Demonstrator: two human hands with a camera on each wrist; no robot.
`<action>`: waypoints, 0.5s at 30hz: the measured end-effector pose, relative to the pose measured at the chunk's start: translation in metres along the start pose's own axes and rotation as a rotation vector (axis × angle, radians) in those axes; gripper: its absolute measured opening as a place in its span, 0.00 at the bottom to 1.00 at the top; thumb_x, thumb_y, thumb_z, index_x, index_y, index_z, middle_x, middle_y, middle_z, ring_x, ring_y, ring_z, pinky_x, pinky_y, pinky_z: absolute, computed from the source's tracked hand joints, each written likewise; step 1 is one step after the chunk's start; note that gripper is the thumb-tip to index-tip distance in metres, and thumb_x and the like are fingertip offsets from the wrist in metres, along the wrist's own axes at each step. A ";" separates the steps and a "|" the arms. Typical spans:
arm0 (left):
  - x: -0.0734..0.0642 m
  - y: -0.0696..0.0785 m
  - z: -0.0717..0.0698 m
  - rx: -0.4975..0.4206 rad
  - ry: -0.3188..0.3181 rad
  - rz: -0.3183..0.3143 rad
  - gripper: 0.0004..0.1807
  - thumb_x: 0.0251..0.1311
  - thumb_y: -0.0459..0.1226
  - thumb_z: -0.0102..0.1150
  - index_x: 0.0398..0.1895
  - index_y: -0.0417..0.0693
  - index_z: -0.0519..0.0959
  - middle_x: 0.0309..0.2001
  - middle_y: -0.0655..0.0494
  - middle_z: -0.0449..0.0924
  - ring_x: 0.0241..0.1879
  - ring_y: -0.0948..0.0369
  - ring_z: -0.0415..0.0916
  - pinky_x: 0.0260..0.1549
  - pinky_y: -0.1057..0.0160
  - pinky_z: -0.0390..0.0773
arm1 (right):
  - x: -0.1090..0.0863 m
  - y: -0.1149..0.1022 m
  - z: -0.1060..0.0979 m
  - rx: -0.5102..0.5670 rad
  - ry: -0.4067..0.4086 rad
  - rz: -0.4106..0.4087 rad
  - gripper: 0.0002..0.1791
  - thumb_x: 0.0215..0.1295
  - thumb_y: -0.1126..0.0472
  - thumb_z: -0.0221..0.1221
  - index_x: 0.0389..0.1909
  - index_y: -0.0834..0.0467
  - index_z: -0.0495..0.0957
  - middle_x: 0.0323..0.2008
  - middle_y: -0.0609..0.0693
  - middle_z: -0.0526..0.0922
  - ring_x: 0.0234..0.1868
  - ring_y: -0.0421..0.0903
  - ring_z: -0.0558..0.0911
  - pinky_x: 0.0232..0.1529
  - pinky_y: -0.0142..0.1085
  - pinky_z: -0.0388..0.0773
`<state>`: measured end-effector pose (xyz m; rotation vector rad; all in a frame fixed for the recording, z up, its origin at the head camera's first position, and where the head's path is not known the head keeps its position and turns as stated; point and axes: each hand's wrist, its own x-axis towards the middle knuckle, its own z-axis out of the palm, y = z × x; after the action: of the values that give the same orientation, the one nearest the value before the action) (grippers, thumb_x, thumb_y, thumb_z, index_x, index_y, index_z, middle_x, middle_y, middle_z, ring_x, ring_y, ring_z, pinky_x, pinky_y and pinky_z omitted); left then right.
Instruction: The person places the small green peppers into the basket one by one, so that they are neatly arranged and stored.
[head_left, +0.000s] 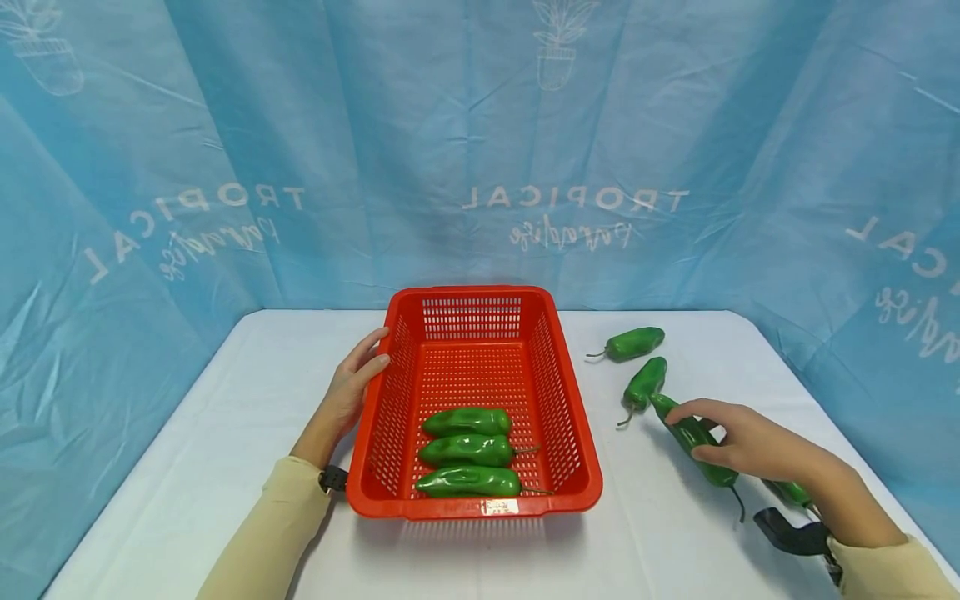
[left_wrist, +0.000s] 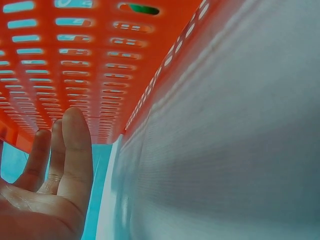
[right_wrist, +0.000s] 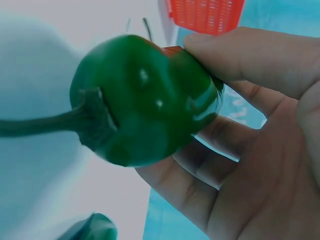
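Observation:
My right hand (head_left: 738, 437) pinches a green chili pepper (head_left: 697, 442) between thumb and fingers, right of the basket. In the right wrist view the pepper's (right_wrist: 140, 100) stem end faces the camera. My left hand (head_left: 352, 383) rests against the left side of a red plastic basket (head_left: 577, 450); its fingers (left_wrist: 75, 150) look straight along the perforated wall in the left wrist view. Inside the basket, three green peppers (head_left: 468, 450) lie side by side toward the near end.
Two more green peppers (head_left: 636, 342) (head_left: 645, 383) lie on the white table (head_left: 667, 542) right of the basket. Another pepper (head_left: 789, 492) is partly hidden under my right wrist. Blue printed curtains (head_left: 480, 125) hang around the back and sides.

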<state>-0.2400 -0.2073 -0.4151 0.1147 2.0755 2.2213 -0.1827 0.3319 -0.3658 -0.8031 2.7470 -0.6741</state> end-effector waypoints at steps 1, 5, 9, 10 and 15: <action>0.000 0.000 0.000 -0.002 -0.001 0.001 0.32 0.72 0.44 0.50 0.77 0.61 0.56 0.70 0.50 0.62 0.51 0.66 0.80 0.45 0.64 0.86 | 0.000 -0.001 -0.001 0.013 -0.004 -0.003 0.25 0.59 0.62 0.67 0.58 0.54 0.75 0.53 0.54 0.81 0.42 0.28 0.72 0.34 0.30 0.77; 0.000 0.000 -0.001 -0.007 -0.001 0.001 0.32 0.72 0.43 0.50 0.77 0.61 0.56 0.67 0.53 0.63 0.50 0.66 0.80 0.45 0.65 0.86 | 0.004 -0.008 -0.008 0.050 -0.014 -0.020 0.26 0.60 0.61 0.67 0.60 0.53 0.73 0.53 0.54 0.80 0.39 0.29 0.72 0.31 0.29 0.76; -0.001 0.000 0.000 -0.007 -0.006 0.006 0.32 0.72 0.43 0.50 0.77 0.60 0.55 0.67 0.52 0.63 0.50 0.66 0.80 0.45 0.65 0.86 | 0.009 -0.017 -0.016 0.025 0.003 -0.043 0.27 0.60 0.61 0.67 0.60 0.52 0.73 0.54 0.53 0.80 0.42 0.29 0.74 0.34 0.30 0.79; -0.001 0.000 0.000 -0.007 -0.009 0.006 0.32 0.72 0.43 0.49 0.77 0.60 0.55 0.68 0.52 0.63 0.50 0.66 0.80 0.45 0.65 0.86 | 0.010 -0.019 -0.018 0.008 0.010 -0.052 0.27 0.60 0.61 0.68 0.60 0.52 0.73 0.55 0.53 0.80 0.44 0.29 0.75 0.36 0.30 0.80; 0.000 0.001 0.000 -0.015 -0.009 0.006 0.31 0.72 0.43 0.49 0.77 0.61 0.56 0.69 0.52 0.62 0.50 0.66 0.80 0.45 0.65 0.86 | 0.016 -0.032 -0.027 -0.029 0.058 -0.095 0.28 0.59 0.63 0.68 0.61 0.51 0.73 0.57 0.51 0.80 0.47 0.31 0.76 0.36 0.30 0.82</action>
<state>-0.2405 -0.2073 -0.4141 0.1295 2.0556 2.2350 -0.1895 0.3090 -0.3273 -0.9402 2.7910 -0.6874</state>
